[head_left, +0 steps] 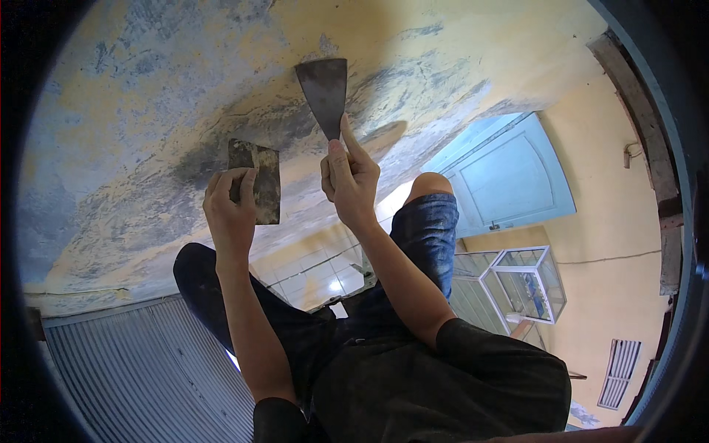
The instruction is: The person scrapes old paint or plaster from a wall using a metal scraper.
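Two hands at a patchy wall: putty knife right, flat plate left

Biggest first: wall (pixel 148 133), across the far side and left, yellow with grey-blue scuffed patches, darkest just beyond the left hand. Grey corrugated shutter (pixel 162 362), near left. Dark T-shirt (pixel 443 384), near, on the person. Blue jeans (pixel 421 236), knees bent and apart, one to each side of the forearms; bare skin at the right knee. Light-blue door (pixel 509 170), right of the right knee, with a small latch (pixel 495 226). Pale tiled floor (pixel 295 284), glimpsed between the legs, light glaring off it. White-framed glass case (pixel 524 248), right, below the door in view; contents too small to tell. Worn wooden beam (pixel 639 118), far right. White slatted vent (pixel 619 374), near right.

Right hand (pixel 354 181): pinching the putty knife (pixel 325 88) between thumb and fingers, index finger laid along one side of the blade, handle hidden by the grip. Knife points away from the person, wide edge farthest; can't tell if that edge touches the wall.

Left hand (pixel 230 199): fingers bent over, pinching the rectangular plate (pixel 268 184) at its left part. Plate is dark, crusted with pale residue, left of and nearer than the knife blade; the two are apart. Contact between plate and wall: can't tell.

Smallest: hook (pixel 631 155), right, beside the beam.
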The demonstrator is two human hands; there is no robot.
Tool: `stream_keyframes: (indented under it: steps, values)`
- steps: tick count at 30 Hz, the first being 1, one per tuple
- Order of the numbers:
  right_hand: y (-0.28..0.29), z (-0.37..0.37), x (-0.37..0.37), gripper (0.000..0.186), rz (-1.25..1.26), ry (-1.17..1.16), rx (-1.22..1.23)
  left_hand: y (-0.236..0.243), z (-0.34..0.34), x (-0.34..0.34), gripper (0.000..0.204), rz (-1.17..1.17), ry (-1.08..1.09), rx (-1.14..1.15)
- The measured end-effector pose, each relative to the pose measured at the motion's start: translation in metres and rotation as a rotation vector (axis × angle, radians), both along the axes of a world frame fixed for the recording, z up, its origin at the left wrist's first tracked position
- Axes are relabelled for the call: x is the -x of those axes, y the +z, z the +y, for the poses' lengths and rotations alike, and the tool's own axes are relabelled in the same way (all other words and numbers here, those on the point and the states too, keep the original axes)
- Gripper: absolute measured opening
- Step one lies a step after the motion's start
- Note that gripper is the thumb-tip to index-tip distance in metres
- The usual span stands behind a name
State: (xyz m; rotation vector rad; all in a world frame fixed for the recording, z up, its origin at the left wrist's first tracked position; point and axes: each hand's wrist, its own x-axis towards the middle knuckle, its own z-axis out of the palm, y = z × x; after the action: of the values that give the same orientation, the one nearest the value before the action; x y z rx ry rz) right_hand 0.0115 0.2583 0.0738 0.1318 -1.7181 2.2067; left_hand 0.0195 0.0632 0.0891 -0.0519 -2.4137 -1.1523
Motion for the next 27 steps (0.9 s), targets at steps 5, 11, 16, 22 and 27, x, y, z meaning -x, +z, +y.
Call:
stream_keyframes:
  steps: [5,11,16,22,27]
  values:
    - [-0.006,-0.004,-0.004,0.050,0.016,-0.031,-0.064,-0.004,-0.003,0.003,0.016,-0.021,0.001,0.017]
    - [-0.008,-0.009,-0.005,0.049,0.002,-0.050,-0.026,-0.007,-0.002,0.003,0.015,-0.029,-0.011,0.002]
    - [-0.013,-0.009,0.000,0.048,-0.005,-0.047,-0.005,-0.004,-0.006,0.002,0.016,-0.040,-0.008,0.021]
    - [-0.012,-0.015,0.000,0.049,-0.025,-0.029,0.104,-0.005,-0.002,0.000,0.016,-0.022,-0.014,0.030]
    - [-0.012,-0.014,0.002,0.049,0.050,-0.119,-0.063,-0.001,-0.003,-0.003,0.015,-0.016,-0.008,0.025]
